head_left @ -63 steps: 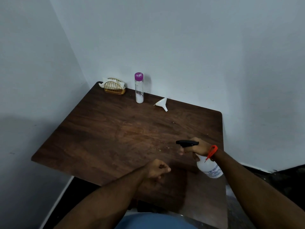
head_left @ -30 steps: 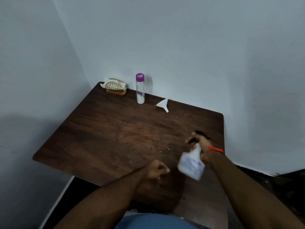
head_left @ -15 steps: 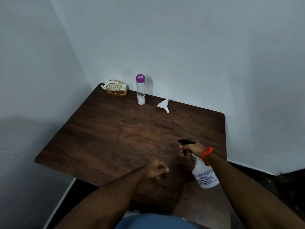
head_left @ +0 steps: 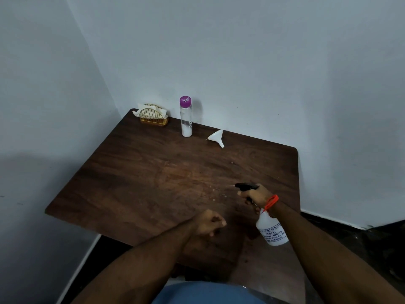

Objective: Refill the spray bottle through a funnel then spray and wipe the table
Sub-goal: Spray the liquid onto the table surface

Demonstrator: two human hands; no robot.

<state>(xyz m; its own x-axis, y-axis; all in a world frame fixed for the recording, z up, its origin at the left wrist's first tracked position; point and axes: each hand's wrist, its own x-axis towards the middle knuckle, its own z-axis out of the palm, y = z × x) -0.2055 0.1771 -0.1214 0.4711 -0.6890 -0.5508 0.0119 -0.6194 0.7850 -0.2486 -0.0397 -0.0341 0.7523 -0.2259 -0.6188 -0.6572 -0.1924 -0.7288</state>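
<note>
Two hands: right (head_left: 256, 195) grasps spray bottle (head_left: 271, 231), left (head_left: 208, 222) clenched; funnel (head_left: 217, 137), refill bottle (head_left: 186, 117) far behind.

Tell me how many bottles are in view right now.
2: a white spray bottle gripped by the right hand above the table's near right, and a purple-capped clear bottle upright at the back edge.

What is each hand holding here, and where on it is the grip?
The right hand grips the spray bottle at its black trigger head and neck. The left hand is a closed fist holding nothing visible.
</note>
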